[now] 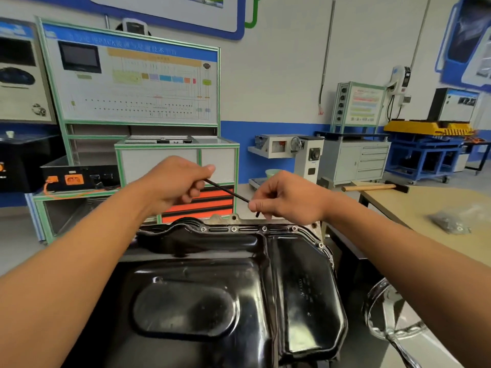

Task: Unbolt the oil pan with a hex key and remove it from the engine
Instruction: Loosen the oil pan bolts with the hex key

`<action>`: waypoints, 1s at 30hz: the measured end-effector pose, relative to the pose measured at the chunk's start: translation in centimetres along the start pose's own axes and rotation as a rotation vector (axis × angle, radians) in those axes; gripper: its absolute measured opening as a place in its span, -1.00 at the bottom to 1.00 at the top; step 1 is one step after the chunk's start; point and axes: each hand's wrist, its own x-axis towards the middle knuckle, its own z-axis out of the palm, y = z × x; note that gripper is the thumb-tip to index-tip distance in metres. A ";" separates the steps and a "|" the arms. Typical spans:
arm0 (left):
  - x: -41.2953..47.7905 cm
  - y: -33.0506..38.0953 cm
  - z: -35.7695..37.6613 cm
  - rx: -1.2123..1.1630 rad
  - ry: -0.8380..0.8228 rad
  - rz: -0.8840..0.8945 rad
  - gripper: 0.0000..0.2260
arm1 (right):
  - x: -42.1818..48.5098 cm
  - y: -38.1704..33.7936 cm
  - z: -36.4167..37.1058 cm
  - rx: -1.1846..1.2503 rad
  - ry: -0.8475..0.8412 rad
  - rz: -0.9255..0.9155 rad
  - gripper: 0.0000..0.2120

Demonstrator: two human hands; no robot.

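Above oil pan (202, 288), hex key (228, 192), long end hidden in left hand (175, 179).

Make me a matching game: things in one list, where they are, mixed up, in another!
Things: 1 hex key, 2 oil pan, 3 hammer, 4 plastic bag.
Places: A far edge of the table, B held by left hand and right hand, C below both hands, D crumpled mid-table.
Pairs: 1-B, 2-C, 3-A, 4-D.
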 end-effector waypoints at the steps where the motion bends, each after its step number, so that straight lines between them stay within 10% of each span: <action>1: 0.8 0.8 0.2 -0.071 0.027 -0.008 -0.83 | 0.2 -0.1 0.4 0.026 -0.034 0.004 -0.72; 30: 5.0 -0.2 5.7 0.133 -0.108 0.237 -0.75 | 2.2 1.8 5.2 0.483 -0.040 0.233 -0.69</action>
